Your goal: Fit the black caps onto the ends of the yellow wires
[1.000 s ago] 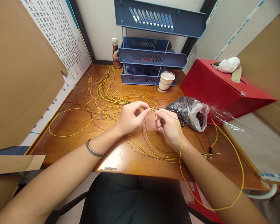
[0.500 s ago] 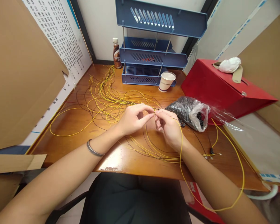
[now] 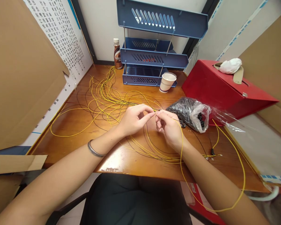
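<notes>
Yellow wire (image 3: pixel 230 208) seems to be worked between left hand (image 3: pixel 136 119) and, at its three o'clock, right hand (image 3: pixel 170 126), both clamped on the wire. Steadiness is presumably called for next.

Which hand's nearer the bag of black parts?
The right hand, beside the plastic bag; the left hand is farther away, nearer the yellow wire tangle.

Front-left tabletop (image 3: pixel 61 147): passable. Yellow wire tangle (image 3: pixel 121 101) obstructs centre-left; plastic bag (image 3: pixel 186 111), red box (image 3: pixel 219 89) block right.
</notes>
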Available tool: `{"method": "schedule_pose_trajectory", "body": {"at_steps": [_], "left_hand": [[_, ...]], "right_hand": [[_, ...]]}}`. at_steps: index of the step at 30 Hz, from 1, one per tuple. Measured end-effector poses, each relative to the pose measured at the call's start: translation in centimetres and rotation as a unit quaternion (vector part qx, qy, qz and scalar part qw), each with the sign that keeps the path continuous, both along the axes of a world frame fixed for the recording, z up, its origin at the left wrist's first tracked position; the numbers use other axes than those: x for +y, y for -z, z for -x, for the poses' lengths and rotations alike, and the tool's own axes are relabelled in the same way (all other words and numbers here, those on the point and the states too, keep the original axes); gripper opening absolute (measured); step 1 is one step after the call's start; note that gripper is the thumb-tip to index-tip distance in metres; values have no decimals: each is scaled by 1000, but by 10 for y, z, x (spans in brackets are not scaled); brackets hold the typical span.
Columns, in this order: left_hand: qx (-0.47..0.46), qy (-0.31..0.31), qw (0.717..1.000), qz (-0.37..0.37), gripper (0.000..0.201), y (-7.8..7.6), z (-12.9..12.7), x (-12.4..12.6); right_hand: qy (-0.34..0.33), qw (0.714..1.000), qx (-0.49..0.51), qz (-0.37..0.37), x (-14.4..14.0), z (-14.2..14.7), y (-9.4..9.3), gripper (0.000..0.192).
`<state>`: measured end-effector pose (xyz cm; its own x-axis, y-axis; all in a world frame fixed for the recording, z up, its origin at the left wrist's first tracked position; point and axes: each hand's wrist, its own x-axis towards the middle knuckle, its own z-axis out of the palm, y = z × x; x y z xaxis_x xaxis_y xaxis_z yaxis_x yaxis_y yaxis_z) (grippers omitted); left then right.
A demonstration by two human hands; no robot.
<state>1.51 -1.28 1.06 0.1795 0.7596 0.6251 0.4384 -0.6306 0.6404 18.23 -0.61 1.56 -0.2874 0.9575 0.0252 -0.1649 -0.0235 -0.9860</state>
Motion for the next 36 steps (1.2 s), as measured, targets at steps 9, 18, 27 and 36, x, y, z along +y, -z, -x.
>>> {"method": "schedule_pose_trajectory", "body": {"at_steps": [9, 18, 27, 36], "left_hand": [[1, -5, 1000, 0, 12, -1, 1, 1], [-1, -13, 1000, 2, 12, -1, 1, 1], [-12, -43, 999, 1, 12, -1, 0, 1], [15, -26, 999, 15, 9, -1, 1, 1]], "right_hand": [[11, 1000, 3, 4, -1, 1, -3, 29], [4, 1000, 4, -1, 0, 0, 0, 30], [12, 1000, 14, 0, 0, 1, -3, 30], [6, 1000, 0, 1, 0, 1, -3, 29]]}}
